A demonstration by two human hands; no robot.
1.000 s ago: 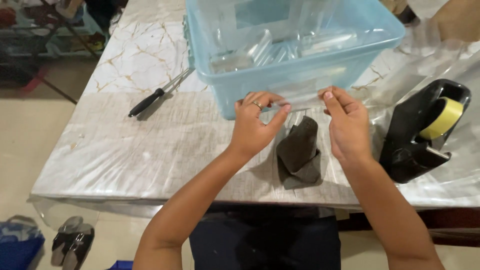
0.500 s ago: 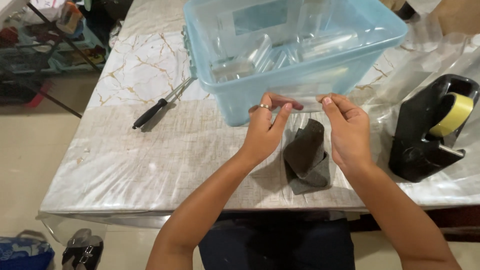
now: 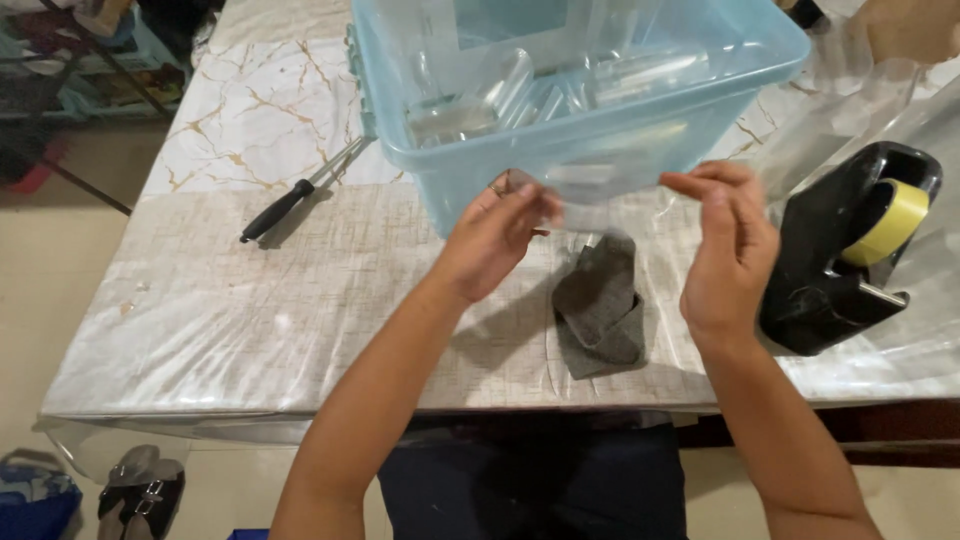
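Clear plastic strip (image 3: 610,195) pinched between left hand (image 3: 495,235) and right hand (image 3: 728,250), mid-frame, grey folded cloth (image 3: 600,305) lying below, pale blue plastic tub (image 3: 600,140) behind.

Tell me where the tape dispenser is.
In the head view, the black tape dispenser sits on the table at the right, just beyond the right hand and right of the grey cloth, below the blue bin's corner.

Looks like a home doubling as a packing spot: a marble-patterned worktop (image 3: 250,120) under clear plastic sheeting, sandals (image 3: 140,490) on the tiled floor, a black tape dispenser (image 3: 840,260), a blue plastic bin (image 3: 620,140), cluttered shelves (image 3: 70,60) behind.
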